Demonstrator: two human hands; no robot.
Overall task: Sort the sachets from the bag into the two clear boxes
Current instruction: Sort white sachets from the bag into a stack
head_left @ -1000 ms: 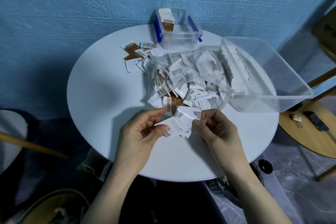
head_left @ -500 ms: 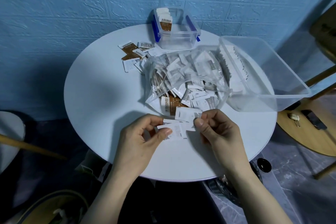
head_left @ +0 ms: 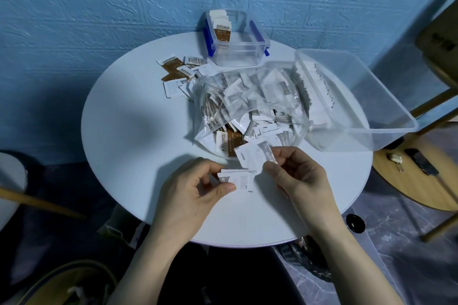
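Note:
A clear plastic bag [head_left: 250,104] full of white and brown sachets lies open in the middle of the round white table [head_left: 128,131]. My left hand [head_left: 190,195] pinches a small stack of white sachets [head_left: 239,179] just in front of the bag's mouth. My right hand [head_left: 297,176] pinches another white sachet [head_left: 252,156] by its right edge, slightly above that stack. A small clear box with blue clips [head_left: 244,54] at the back holds upright brown sachets [head_left: 221,30]. A large clear box [head_left: 386,96] stands tilted at the right.
Loose brown and white sachets [head_left: 178,73] lie scattered on the table behind the bag, to the left of the small box. A wooden stool [head_left: 426,181] with a phone and keys stands at the right. The blue wall is close behind the table.
Both hands have shifted slightly apart. The right hand has lifted one white sachet up off the stack that the left hand holds.

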